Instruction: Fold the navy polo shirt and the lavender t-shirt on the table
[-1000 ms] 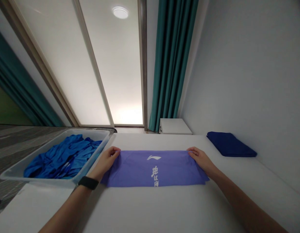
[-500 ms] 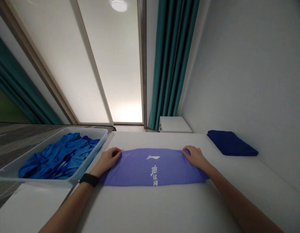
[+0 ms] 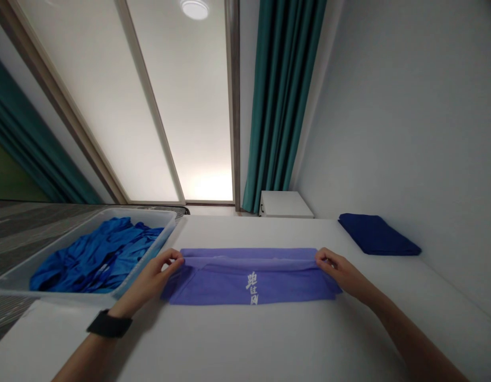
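Note:
A purple garment (image 3: 213,289), probably a shirt, lies folded into a wide band on the white table. White characters show on its middle, and its far edge is turned over toward me as a lighter strip. My left hand (image 3: 166,265), with a black band on the wrist, pinches the left end of that strip between thumb and fingers. At the opposite end, my right hand (image 3: 336,268) grips the cloth the same way. The strip is stretched straight between both hands, and the white logo is now covered.
To the left stands a translucent plastic bin (image 3: 7,289) holding crumpled blue clothing (image 3: 102,257). A folded navy cloth (image 3: 378,234) lies at the table's right, near the wall. Beyond the white table (image 3: 245,345) are a small white cabinet (image 3: 286,204) and a teal curtain (image 3: 285,106).
Both hands have moved apart and slightly toward me, turning the garment's far edge over. That flap now hides the logo that was visible before.

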Available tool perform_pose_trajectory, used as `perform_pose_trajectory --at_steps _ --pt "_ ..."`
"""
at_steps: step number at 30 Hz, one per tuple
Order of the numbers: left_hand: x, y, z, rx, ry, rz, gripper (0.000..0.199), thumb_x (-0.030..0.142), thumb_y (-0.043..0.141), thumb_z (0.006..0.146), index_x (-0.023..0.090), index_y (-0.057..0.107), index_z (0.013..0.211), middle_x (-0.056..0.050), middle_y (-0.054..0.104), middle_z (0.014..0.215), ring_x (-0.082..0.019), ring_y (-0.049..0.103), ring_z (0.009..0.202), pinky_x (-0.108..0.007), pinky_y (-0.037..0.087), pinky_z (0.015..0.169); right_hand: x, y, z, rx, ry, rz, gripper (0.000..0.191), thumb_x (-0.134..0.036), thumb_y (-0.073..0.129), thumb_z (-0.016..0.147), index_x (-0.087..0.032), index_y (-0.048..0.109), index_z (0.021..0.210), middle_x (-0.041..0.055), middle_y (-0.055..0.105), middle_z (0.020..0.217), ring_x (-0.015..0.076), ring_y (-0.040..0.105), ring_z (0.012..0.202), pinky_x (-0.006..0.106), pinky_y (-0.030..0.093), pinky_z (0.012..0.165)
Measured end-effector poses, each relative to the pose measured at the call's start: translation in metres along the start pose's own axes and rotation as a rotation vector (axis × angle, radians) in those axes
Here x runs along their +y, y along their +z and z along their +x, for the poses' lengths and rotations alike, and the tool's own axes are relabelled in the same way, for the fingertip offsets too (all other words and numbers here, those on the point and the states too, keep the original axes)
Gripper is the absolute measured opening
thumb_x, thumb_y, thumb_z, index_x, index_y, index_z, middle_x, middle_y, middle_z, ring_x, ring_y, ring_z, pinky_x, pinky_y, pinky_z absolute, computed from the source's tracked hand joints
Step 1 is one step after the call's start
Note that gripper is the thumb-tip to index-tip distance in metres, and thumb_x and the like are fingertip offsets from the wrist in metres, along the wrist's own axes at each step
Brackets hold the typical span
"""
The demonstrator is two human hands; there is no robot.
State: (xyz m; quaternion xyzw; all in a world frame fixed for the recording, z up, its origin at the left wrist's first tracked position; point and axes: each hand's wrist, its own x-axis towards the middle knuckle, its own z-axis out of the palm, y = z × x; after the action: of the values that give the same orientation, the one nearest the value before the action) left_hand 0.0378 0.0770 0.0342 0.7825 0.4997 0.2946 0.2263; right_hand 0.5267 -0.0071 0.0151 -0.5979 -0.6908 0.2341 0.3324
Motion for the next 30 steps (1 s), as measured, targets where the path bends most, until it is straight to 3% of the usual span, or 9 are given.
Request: perform_pose_trajectory --at_steps 3,7,11,16,21,25,30 --pt "0.002 0.002 -0.004 0.007 -0.062 -0.027 0.042 0.059 0.045 0.089 0.021 0.059 0.076 0.000 0.062 0.073 -0.017 0.056 0.067 -0.027 0.046 0.061 -0.002 0.000 -0.001 -0.009 0.037 0.055 0.031 -0.048 0.043 0.090 -0.024 0.049 0.071 -0.0005 0.054 0.071 0.0175 0.050 0.069 0.029 0.043 0.066" --pt "-0.001 0.017 0.015 0.086 -0.136 0.000 0.043 0.058 0.043 0.088 0.021 0.053 0.069 0.000 0.060 0.067 -0.017 0.055 0.063 -0.027 0.044 0.058 0.003 0.012 0.027 0.062 0.111 -0.031 0.036 -0.048 0.041 0.088 -0.024 0.044 0.062 -0.0016 0.052 0.060 0.0171 0.050 0.061 0.028 0.040 0.059" --pt "-0.013 0.033 0.041 0.087 -0.114 0.205 0.038 0.052 0.044 0.084 0.021 0.055 0.066 -0.003 0.063 0.068 -0.021 0.059 0.068 -0.029 0.043 0.062 0.017 0.026 0.056 0.062 0.147 -0.291 0.029 -0.037 0.045 0.088 -0.023 0.050 0.063 0.0018 0.062 0.066 0.0184 0.058 0.066 0.028 0.039 0.063" --pt "-0.022 0.041 0.049 0.074 -0.038 0.406 0.035 0.045 0.042 0.087 0.020 0.060 0.071 -0.008 0.065 0.078 -0.024 0.061 0.078 -0.032 0.043 0.070 0.025 0.036 0.064 0.022 0.162 -0.581 0.022 -0.030 0.046 0.092 -0.021 0.060 0.077 0.0066 0.071 0.084 0.0207 0.064 0.080 0.030 0.039 0.072" --pt "-0.013 0.042 0.045 0.122 0.014 0.540 0.028 0.036 0.044 0.090 0.019 0.066 0.087 -0.010 0.068 0.094 -0.028 0.059 0.095 -0.038 0.041 0.083 0.012 0.039 0.062 0.075 0.071 -0.826 0.025 -0.029 0.041 0.097 -0.019 0.062 0.091 0.0100 0.069 0.096 0.0248 0.062 0.092 0.034 0.038 0.078" --pt "0.004 0.053 0.052 0.049 0.142 0.507 0.029 0.033 0.042 0.094 0.020 0.065 0.103 -0.010 0.067 0.105 -0.027 0.058 0.102 -0.040 0.040 0.089 -0.007 0.053 0.066 0.040 -0.101 -0.819 0.027 -0.027 0.038 0.099 -0.018 0.061 0.108 0.0114 0.065 0.107 0.0261 0.057 0.103 0.037 0.037 0.086" --pt "0.011 0.074 0.066 -0.047 0.198 0.451 0.027 0.032 0.042 0.095 0.019 0.066 0.093 -0.009 0.065 0.095 -0.025 0.057 0.093 -0.038 0.042 0.084 -0.014 0.074 0.070 -0.016 -0.156 -0.752 0.025 -0.025 0.040 0.098 -0.019 0.062 0.107 0.0111 0.063 0.106 0.0251 0.054 0.102 0.036 0.037 0.087"
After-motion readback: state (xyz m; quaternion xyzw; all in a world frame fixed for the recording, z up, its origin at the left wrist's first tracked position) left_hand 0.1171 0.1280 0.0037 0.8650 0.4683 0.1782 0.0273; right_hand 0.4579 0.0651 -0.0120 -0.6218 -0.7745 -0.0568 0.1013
